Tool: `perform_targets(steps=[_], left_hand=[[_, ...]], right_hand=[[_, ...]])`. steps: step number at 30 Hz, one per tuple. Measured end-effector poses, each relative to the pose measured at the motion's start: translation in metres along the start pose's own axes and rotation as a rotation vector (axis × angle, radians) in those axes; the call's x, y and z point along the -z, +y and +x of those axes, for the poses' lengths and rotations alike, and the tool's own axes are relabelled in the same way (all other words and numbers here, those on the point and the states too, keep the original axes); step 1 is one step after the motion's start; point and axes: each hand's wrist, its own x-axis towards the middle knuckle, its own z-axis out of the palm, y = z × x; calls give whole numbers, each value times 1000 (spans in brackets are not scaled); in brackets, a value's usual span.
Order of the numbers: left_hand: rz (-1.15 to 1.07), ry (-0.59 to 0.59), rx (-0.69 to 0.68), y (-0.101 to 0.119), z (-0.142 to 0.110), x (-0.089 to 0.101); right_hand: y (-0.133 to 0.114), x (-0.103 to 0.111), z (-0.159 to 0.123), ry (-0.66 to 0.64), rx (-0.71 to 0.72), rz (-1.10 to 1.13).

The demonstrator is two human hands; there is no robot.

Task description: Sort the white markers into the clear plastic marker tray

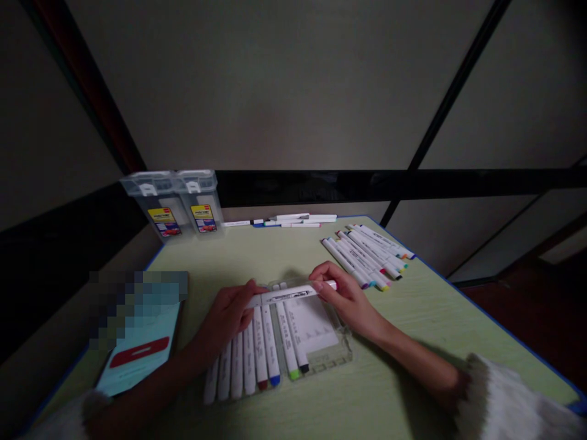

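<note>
A white marker pen with a pink end is held level by both hands above a clear plastic tray. My left hand pinches its left end, and my right hand grips it near the pink tip. Below, several white markers lie side by side in the tray's left part, two of them with brown and blue ends. Two more markers, green-ended and black-ended, lie right of a gap. White paper shows in the tray's right part.
Two clear lidded boxes with yellow labels stand at the back left. Loose markers lie along the back edge, and a spread of markers lies at the right. A tablet-like screen rests at the left on the pale green table.
</note>
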Motion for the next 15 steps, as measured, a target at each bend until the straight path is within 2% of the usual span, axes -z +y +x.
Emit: perform_targets(steps=[15], left_hand=[[86,-72,-61,-1,1,2]], right_hand=[[1,-1,2,19,-150,71]])
